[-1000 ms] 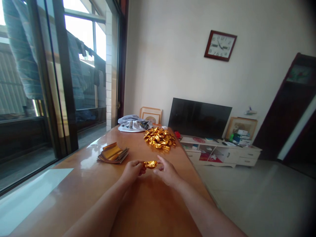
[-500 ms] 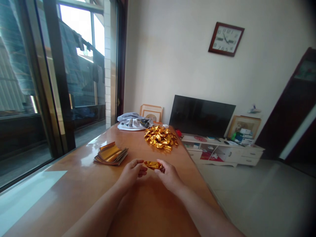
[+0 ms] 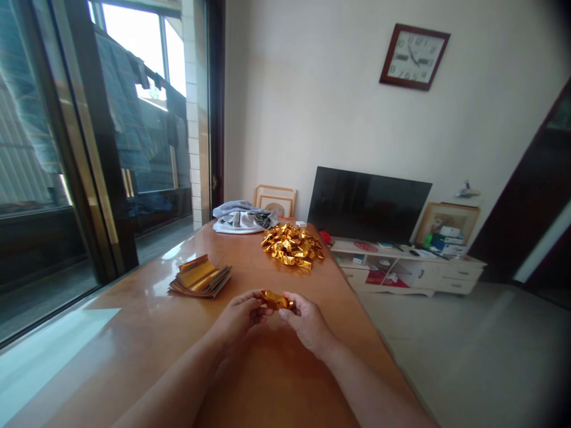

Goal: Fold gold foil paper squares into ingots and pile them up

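Observation:
Between my two hands, above the near part of the table, is a folded gold foil paper ingot [image 3: 275, 299]. My left hand [image 3: 247, 313] has its fingers closed at the ingot's left end. At the other end, my right hand [image 3: 307, 319] grips it between thumb and fingers. To the left lies a stack of gold foil paper sheets [image 3: 200, 278], its top sheets curling up. Farther off, beyond my hands, sits a heap of folded gold foil ingots [image 3: 292, 246].
The glossy brown table [image 3: 151, 351] stretches away from me. Folded grey-white cloth [image 3: 243, 219] lies at its far end, near leaning picture frames [image 3: 275, 199]. A television [image 3: 368, 205] stands on a white cabinet [image 3: 450, 279] beyond the right edge. Glass sliding doors [image 3: 147, 148] stand at left.
My left hand has closed in on the left end of the foil ingot, where a small gap showed before. My right hand still holds the other end. The view has shifted slightly.

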